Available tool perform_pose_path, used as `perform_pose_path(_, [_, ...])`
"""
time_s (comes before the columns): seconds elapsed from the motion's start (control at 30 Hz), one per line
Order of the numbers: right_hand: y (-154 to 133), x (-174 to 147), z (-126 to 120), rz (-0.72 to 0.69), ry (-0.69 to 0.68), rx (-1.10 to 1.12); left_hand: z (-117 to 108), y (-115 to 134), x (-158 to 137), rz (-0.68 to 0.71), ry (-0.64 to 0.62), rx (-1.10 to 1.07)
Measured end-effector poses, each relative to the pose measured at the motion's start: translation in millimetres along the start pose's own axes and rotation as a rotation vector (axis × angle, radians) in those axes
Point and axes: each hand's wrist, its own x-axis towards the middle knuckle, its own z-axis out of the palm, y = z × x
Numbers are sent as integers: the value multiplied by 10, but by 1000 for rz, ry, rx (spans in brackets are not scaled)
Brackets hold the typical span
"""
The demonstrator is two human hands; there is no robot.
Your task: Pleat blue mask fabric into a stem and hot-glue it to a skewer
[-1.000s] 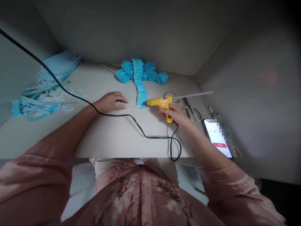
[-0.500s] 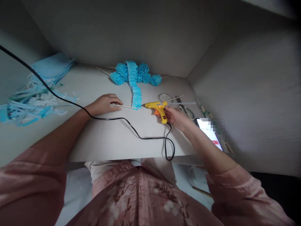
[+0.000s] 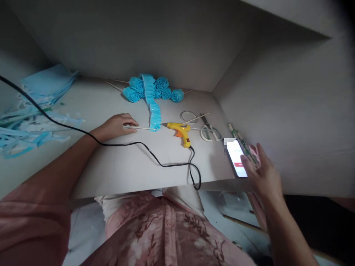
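Head view. The left hand (image 3: 118, 123) rests on the table (image 3: 111, 171) with fingers curled and nearly closed, thumb and fingertips pinching the outer end of a thin wooden stick (image 3: 142, 128). The stick's far end lies across the near end of a pleated blue strip (image 3: 154, 115); gripping it so far out probably steadies it while sparing the fingers from the hot nozzle. The strip runs back over a row of blue fabric flowers (image 3: 132, 94), an arrangement that seemingly keeps its length straight.

The yellow glue gun (image 3: 179, 130) lies on its side, unheld, its nozzle pointing at the strip's end and just beside it; its handle faces the person, presumably for easy reach. The black cord (image 3: 151, 152) lies in slack curves, which likely prevents it from tugging the gun.

The right hand (image 3: 262, 173), somewhat blurred, is partly open at the lower right corner of the lit phone (image 3: 235, 157), thumb and fingers apart. It appears to grasp nothing; whether it touches the phone cannot be told. Scissors (image 3: 205, 121) and a wire ring (image 3: 182, 113) lie beyond the gun.
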Motion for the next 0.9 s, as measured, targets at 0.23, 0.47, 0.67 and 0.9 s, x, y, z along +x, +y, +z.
perform_pose_path(0.23, [328, -512, 0, 117, -6, -194, -36, 33, 2, -70, -35, 6])
perform_pose_path(0.47, [308, -473, 297, 27, 40, -288, -64, 35, -3, -126, -59, 14])
perform_pose_path(0.67, [354, -402, 359, 60, 35, -341, -89, 78, 4, -168, -70, 17])
perform_pose_path(0.9, [229, -386, 296, 71, 21, -383, -103, 62, -4, -179, -80, -12])
